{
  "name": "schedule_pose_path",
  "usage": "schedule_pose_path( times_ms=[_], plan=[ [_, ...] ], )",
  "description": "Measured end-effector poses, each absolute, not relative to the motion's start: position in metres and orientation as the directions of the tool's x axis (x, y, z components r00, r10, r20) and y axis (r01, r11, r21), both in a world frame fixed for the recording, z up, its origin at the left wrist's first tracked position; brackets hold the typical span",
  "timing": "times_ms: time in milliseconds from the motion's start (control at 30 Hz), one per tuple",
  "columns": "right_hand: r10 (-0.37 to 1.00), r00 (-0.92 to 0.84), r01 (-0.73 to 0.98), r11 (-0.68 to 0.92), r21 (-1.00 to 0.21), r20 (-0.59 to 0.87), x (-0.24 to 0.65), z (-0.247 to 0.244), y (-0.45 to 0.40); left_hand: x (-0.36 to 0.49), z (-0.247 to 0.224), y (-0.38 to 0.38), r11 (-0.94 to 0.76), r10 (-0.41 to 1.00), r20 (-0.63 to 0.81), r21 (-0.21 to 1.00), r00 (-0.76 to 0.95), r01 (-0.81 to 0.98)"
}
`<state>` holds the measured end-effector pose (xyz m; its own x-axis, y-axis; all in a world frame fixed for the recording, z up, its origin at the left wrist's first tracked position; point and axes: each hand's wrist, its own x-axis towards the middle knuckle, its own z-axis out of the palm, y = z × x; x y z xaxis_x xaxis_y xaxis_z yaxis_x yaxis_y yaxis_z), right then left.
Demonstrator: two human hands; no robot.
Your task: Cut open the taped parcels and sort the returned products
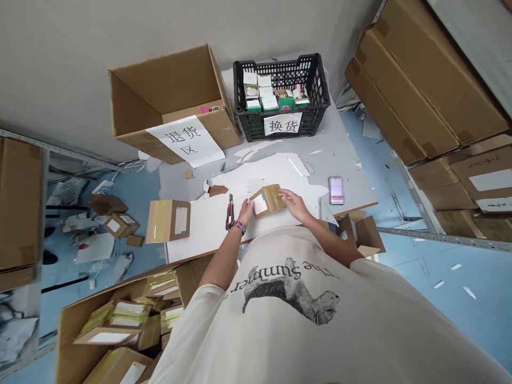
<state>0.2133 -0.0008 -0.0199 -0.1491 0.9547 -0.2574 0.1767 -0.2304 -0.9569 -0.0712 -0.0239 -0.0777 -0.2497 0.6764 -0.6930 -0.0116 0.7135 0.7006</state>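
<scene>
A small cardboard box (274,199), sealed with yellowish tape and bearing a white label, lies slightly turned on the white work surface in front of my body. My left hand (245,211) grips its left end, thumb toward the label. At the other end, my right hand (294,205) has its fingers stretched out, their tips touching the taped right side. A red and black utility knife (230,212) lies just left of my left wrist. Farther left, a second taped cardboard box (168,221) with a white label sits at the table's edge.
Behind stand an open carton (136,140) with a paper sign and a black crate (316,125) holding several small white-and-green boxes. A phone (336,190) lies at right. Below left, a large carton (66,341) holds many taped parcels. Stacked cartons (424,80) line the right.
</scene>
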Motion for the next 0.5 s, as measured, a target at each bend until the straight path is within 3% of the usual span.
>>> schedule_pose_path(
  times_ms=[133,333,500],
  plan=[
    [0.963,-0.148,0.262,-0.181,-0.948,-0.225,0.21,-0.021,0.0,-0.069,-0.076,-0.021,0.724,0.656,-0.709,0.688,-0.259,-0.048],
    [0.938,-0.323,0.256,-0.039,-0.966,-0.124,0.199,-0.023,-0.004,-0.073,-0.076,-0.028,0.753,0.625,-0.738,0.656,-0.254,-0.052],
    [0.979,-0.131,0.395,-0.093,-0.914,-0.156,0.214,-0.041,0.003,-0.072,-0.077,-0.035,0.783,0.603,-0.775,0.62,-0.191,-0.044]
  ],
)
